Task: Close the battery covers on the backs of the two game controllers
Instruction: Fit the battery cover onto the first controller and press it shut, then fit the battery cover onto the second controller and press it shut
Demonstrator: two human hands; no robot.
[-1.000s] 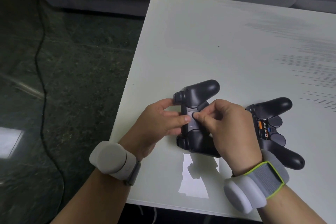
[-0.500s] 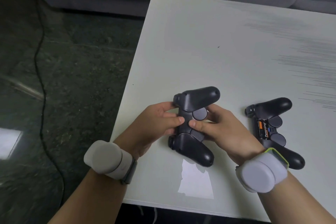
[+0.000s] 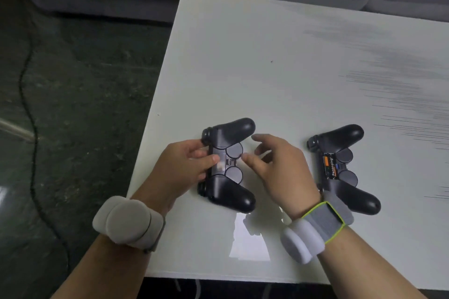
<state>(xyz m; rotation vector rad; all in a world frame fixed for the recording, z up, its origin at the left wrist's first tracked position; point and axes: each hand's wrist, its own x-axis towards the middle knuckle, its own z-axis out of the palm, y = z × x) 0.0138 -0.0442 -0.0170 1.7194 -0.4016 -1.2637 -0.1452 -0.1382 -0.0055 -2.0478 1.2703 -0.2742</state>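
I see left hand (image 3: 184, 167) fingers gripping near controller (image 3: 227, 165), cover on, flat on desk (image 3: 267, 68); right hand (image 3: 279, 167) fingers loose, spread, empty; open controller (image 3: 340, 167) lies rightward, nearer right hand, batteries bare, long axis near-to-far

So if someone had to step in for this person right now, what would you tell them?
Left hand: holds the left controller at its edge, thumb on its back.
Right hand: open, empty, just right of that controller, not gripping it.
Both controllers lie back-up on the white table; the right controller sits apart, untouched.
Done: the left controller's cover looks closed, no battery showing.
Left: the right controller's bay is open, with a battery on view. Its cover is not in sight, so find it first, then fit it.
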